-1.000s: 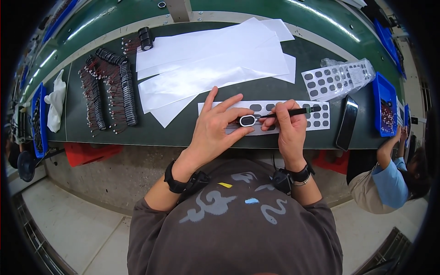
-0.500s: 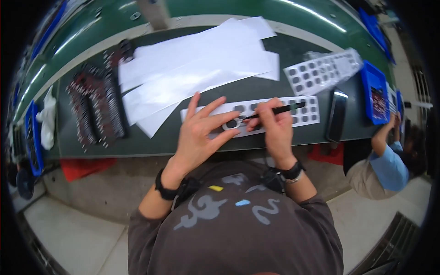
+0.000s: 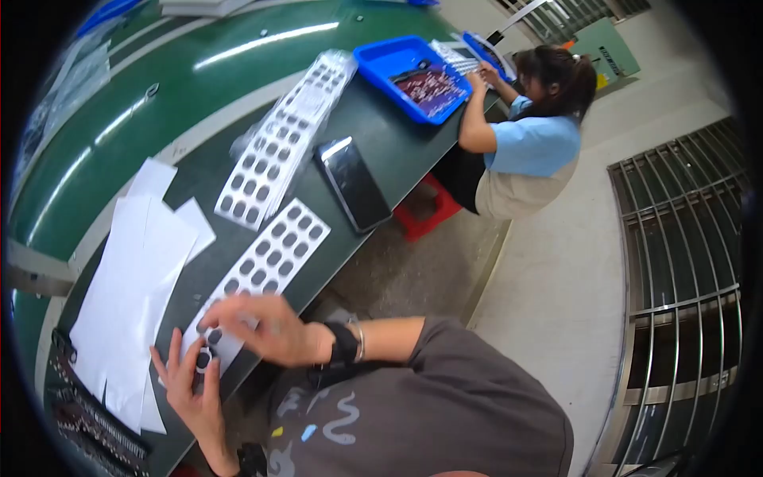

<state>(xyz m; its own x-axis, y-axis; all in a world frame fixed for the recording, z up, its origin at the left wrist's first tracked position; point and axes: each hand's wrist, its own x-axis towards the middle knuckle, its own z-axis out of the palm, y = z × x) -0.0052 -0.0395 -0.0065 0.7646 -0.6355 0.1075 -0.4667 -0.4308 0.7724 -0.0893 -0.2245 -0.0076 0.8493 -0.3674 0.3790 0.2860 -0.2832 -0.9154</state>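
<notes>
A white sheet with rows of dark grey rounded patches (image 3: 274, 254) lies slantwise along the table edge, its near end under my hands. Over that end is my left hand (image 3: 195, 401), its thumb and index finger closed on a small black oval part with a white rim (image 3: 205, 358); the other fingers spread out. My right hand (image 3: 266, 327) hovers just above and right of the part, fingers bent and smeared by motion. Whatever sits between them is hidden.
Blank white sheets (image 3: 131, 278) overlap to the left, with dark strips (image 3: 95, 433) below. Beyond lie a plastic-wrapped patch sheet (image 3: 274, 147), a black phone (image 3: 352, 184) and a blue tray (image 3: 373, 62) of small parts. A co-worker (image 3: 532, 151) sits farther right near a red stool (image 3: 429, 208).
My view has swung to the right, bringing the co-worker and barred window further in. The black pen-shaped tool seen in my right hand earlier no longer shows. My left hand keeps the oval part.
</notes>
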